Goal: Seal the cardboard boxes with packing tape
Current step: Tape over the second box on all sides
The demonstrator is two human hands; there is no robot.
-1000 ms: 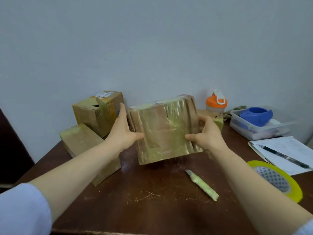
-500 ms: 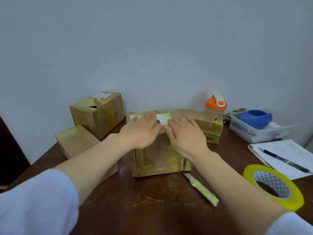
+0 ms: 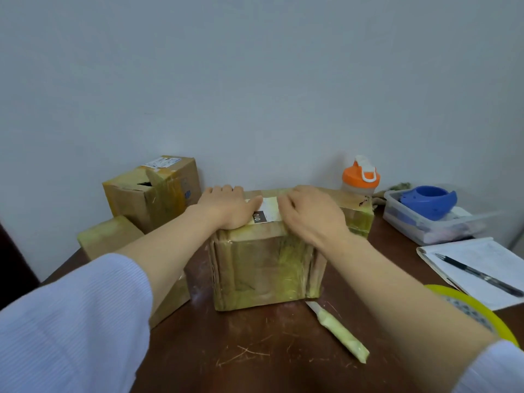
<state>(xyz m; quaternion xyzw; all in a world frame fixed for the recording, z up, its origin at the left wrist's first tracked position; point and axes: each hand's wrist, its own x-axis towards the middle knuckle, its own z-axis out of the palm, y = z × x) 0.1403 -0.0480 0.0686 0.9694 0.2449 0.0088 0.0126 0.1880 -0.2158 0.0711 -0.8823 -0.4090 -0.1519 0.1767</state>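
Pressing flat on the box (image 3: 263, 268): left hand (image 3: 226, 207), right hand (image 3: 310, 214).

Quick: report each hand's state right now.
Left hand: open, pressing flat on top of the taped box.
Right hand: open, fingers resting on the same box top.

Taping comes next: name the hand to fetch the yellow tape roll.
Right hand: the yellow packing-tape roll lies beside its forearm; the left hand would have to cross the brown cardboard box.
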